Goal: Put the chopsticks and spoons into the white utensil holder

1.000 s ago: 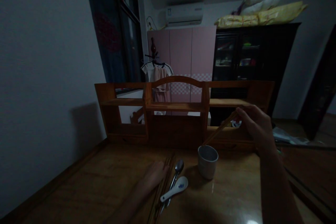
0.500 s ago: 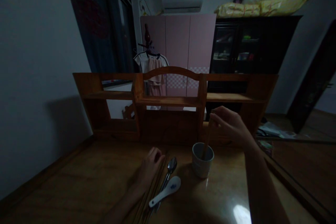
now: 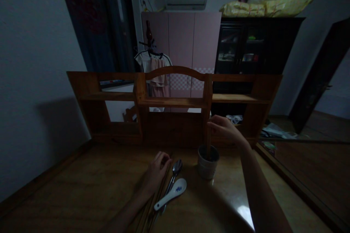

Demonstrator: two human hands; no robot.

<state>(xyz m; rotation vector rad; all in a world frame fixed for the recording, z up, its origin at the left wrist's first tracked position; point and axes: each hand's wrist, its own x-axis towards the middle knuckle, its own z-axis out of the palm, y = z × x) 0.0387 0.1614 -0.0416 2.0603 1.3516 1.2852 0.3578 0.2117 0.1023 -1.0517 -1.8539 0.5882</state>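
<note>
Chopsticks point(image 3: 208, 142) stood almost upright in a small pale cup point(image 3: 206, 169), their lower ends inside it and their tops pinched between the fingertips of the person's right hand point(image 3: 224, 129). That hand hovered just above the cup, closed on the chopsticks, with the forearm reaching in from the lower right. The cup sat on a glossy wooden table point(image 3: 82, 189), near the foot of a low wooden shelf unit point(image 3: 175, 102) along the table's far edge.

The left hand point(image 3: 156, 169) rested on the table to the left of the cup and well apart from the right hand. Its fingers were curled over the upper ends of a bundle of loose chopsticks point(image 3: 151, 207) lying flat beside the forearm. The room was too dim to tell whether those fingers gripped the bundle or only lay on it. Just right of the bundle lay a metal spoon point(image 3: 176, 167), and a white ceramic spoon point(image 3: 171, 198) with a blue mark lay across it.

Doing this step well seemed to call for keeping the chopsticks near vertical and centred over the cup's mouth. Their tips should touch bottom before the fingers open, and the release should be gentle. The cup looked light, and a sideways push might tip it or slide it on the smooth tabletop.
</note>
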